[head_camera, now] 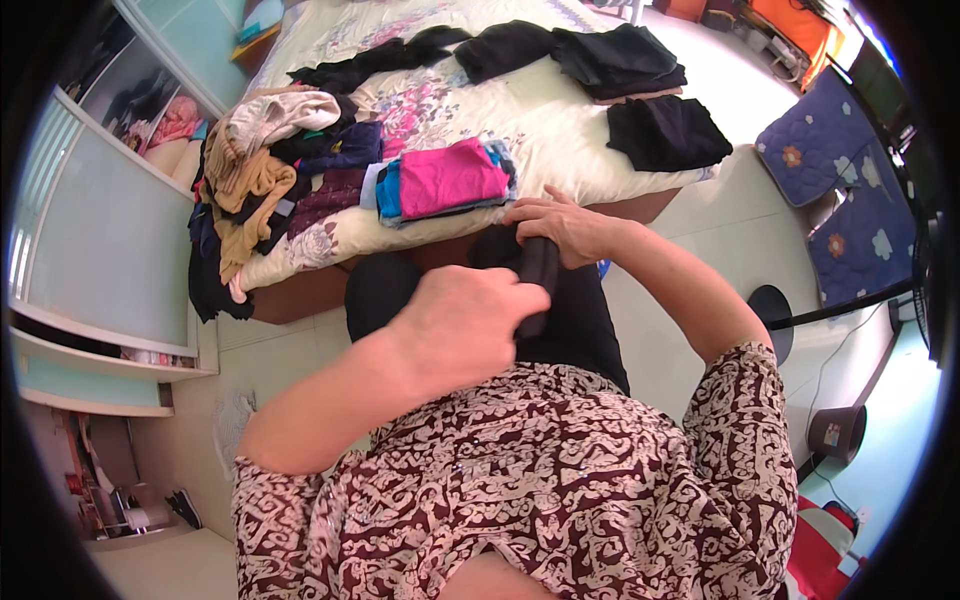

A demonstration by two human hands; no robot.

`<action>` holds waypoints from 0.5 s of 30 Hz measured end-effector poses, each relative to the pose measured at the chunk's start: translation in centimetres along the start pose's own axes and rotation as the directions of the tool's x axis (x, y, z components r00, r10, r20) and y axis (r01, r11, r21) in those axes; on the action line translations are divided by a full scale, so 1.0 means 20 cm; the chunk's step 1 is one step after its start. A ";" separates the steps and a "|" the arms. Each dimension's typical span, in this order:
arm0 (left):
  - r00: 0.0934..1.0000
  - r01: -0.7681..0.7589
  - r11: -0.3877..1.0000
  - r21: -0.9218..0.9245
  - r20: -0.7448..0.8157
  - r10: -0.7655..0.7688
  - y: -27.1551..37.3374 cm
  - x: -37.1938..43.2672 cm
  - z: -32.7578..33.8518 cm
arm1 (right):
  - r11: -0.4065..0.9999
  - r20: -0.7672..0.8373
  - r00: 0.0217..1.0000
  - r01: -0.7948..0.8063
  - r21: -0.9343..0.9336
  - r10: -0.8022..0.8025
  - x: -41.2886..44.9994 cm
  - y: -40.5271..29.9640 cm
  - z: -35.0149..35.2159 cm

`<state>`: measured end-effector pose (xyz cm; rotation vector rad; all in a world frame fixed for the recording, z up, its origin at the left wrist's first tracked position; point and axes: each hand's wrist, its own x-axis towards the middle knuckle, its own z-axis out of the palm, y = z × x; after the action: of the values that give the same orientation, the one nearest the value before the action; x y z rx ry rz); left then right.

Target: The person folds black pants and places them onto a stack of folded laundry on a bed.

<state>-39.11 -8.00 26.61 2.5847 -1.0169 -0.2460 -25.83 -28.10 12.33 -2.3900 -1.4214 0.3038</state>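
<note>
Both my hands are at a dark folded cloth (pixel 541 270) over my black-trousered lap. My left hand (pixel 469 319) grips its near part, the fingers curled round it. My right hand (pixel 559 225) rests at its far end, fingers bent over the edge; whether it grips the cloth I cannot tell. Just beyond, on the bed's edge, lies a folded stack with a pink garment (pixel 454 178) on top. Left of it is a loose heap of clothes (pixel 251 172). Black folded garments (pixel 667 133) lie at the right edge of the bed, with a dark stack (pixel 619 56) behind them.
The bed (pixel 555 150) has a floral cover. A wardrobe (pixel 112 225) with sliding doors stands at the left. At the right are a pedestal fan (pixel 930 289), a blue quilted cover (pixel 817 139) with flowers, and a dark waste bin (pixel 836 433) by the wall.
</note>
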 end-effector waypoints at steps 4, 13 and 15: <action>0.993 -0.014 0.984 -0.177 -0.120 -0.007 -0.12 -0.05 -0.21 | 0.973 -0.006 1.000 0.003 0.230 -0.002 -0.02 0.00 -0.08; 0.959 0.085 0.826 -0.557 -0.180 -0.219 -0.44 0.17 -0.49 | 0.836 -0.028 0.936 -0.300 0.460 0.351 -0.31 -0.09 -0.65; 0.952 0.020 0.785 -0.620 -0.227 -0.204 -0.53 0.37 -0.50 | 0.880 -0.226 0.922 -0.193 0.433 0.313 -0.41 0.08 -0.70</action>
<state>-24.36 -3.31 31.59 2.0020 -0.5489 -0.1874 -23.61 -38.55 24.59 -2.1625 -0.8151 0.2663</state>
